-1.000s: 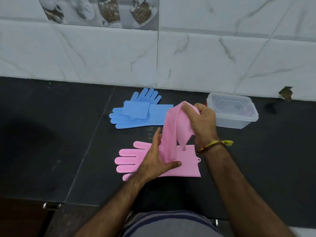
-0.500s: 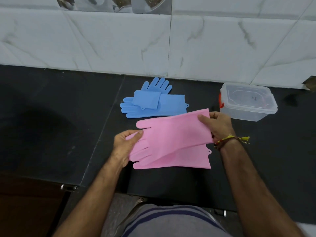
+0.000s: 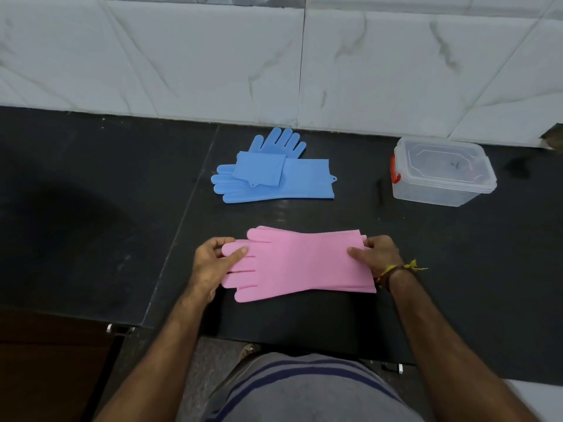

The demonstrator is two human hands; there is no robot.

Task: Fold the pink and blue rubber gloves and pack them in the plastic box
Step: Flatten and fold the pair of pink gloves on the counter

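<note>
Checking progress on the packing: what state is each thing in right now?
Pink rubber gloves: stacked flat, unfolded.
Blue rubber gloves: one flat, one folded on it.
Clear plastic box: lid on, no gloves inside.
Left hand: pinching pink fingertips.
Right hand: gripping pink cuffs.

Bare counter (image 3: 365, 214) lies between pink gloves (image 3: 301, 263) and box (image 3: 441, 175); blue gloves (image 3: 274, 172) sit aside.

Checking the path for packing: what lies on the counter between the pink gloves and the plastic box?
Nothing: in the head view, only bare dark counter separates the pink gloves from the plastic box.
</note>
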